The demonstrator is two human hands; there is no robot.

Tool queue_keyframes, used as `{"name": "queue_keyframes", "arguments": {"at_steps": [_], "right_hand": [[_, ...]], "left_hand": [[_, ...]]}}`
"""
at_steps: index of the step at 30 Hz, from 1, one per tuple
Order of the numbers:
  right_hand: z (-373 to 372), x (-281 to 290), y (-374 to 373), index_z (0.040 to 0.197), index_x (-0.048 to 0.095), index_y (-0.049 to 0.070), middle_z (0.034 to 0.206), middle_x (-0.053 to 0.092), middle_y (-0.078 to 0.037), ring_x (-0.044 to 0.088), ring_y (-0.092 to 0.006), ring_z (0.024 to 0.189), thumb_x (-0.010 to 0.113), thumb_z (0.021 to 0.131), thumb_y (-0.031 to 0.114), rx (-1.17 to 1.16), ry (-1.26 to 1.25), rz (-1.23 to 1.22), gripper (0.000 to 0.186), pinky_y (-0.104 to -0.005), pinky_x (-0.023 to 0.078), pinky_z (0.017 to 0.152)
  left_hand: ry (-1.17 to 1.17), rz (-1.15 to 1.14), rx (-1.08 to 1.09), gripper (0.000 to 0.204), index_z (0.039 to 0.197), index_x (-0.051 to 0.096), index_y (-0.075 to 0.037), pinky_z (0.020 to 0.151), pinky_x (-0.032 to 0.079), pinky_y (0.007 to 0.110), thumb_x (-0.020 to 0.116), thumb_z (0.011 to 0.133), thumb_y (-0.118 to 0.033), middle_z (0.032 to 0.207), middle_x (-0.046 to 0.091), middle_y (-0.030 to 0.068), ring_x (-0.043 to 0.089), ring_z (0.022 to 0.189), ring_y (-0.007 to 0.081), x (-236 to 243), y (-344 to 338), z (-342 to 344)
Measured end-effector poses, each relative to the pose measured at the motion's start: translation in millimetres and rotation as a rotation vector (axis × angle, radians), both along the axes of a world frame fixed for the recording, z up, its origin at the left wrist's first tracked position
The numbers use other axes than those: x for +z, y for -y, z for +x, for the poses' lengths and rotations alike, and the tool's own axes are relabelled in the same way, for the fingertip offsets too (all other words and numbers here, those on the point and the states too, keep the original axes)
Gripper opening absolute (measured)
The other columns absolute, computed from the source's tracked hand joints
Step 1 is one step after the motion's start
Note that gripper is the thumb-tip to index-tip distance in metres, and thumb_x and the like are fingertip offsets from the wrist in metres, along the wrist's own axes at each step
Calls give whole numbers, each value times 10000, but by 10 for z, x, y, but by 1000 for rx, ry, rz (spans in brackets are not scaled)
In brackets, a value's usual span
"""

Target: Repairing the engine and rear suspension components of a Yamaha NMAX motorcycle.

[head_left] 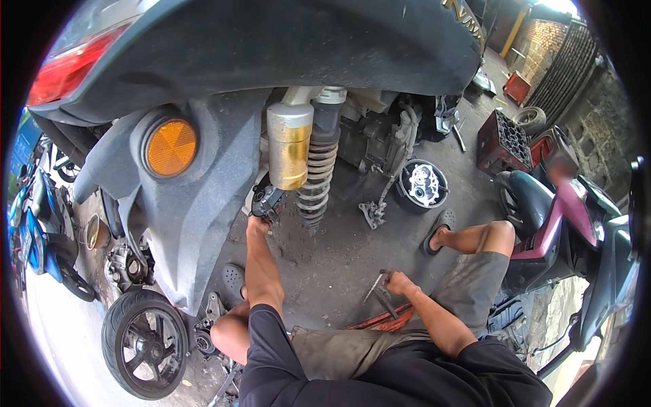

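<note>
My left hand point(257, 224) reaches under the grey rear fairing point(210, 176) of a scooter. It is closed against a dark mechanical part point(268, 201) beside the gold-and-silver shock reservoir point(291, 146); some of its fingers are hidden. Just right of the reservoir hangs a coil-spring shock absorber point(319, 173), its lower end free in the air. Lower and to the right, my right hand point(400, 282) is closed around a hand tool point(373, 287) with a thin silver shaft, whose exact kind I cannot make out. Below this tool lies a red object point(383, 319) between my legs.
A detached wheel point(144, 344) lies at lower left, near an engine part point(127, 266). A black bucket point(422, 186) holding a pale metal part stands right of the shock. Further right are a bottle crate point(503, 144) and a pink-and-black scooter point(559, 217). More scooters point(47, 230) line the far left.
</note>
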State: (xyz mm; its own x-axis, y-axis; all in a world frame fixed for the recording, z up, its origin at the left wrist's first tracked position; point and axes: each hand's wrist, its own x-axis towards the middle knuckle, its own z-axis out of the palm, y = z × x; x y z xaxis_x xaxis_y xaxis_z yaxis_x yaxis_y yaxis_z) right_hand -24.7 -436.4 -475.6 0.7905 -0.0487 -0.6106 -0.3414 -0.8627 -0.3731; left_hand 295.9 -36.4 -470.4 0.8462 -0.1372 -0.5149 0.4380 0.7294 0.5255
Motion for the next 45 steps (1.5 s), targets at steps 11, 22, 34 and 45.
{"name": "queue_keyframes", "arguments": {"at_steps": [11,22,34,45], "right_hand": [[-94,-52,-140,1311,501,131,1039,679,-165,627,-327,1024,619,854,213,7,63,179,479,-391,494,889],[244,-105,-1060,1452,298,111,1384,465,-112,444,-257,1263,630,889,365,-414,-74,894,701,-421,418,970],[1003,555,-1109,1293,505,79,1203,571,-60,527,-181,1116,548,962,308,-1210,537,1523,404,-346,408,974],[1464,782,-784,1136,556,-6,1052,629,-128,648,-220,844,586,944,284,-1089,1097,1038,349,-336,509,776]], "left_hand": [[-80,57,-42,225,926,571,24,625,520,389,509,947,-191,780,599,114,572,661,258,-789,214,-527],[-335,-246,185,158,966,489,12,767,570,424,508,958,-145,843,561,117,617,771,276,-813,1430,-1615],[-222,-221,4,266,868,547,-32,762,553,425,592,921,-289,842,613,112,621,805,263,422,2392,-1623],[-234,12,-41,160,1011,624,-118,758,532,369,646,897,-227,959,663,38,631,794,188,503,2373,-1757]]}}
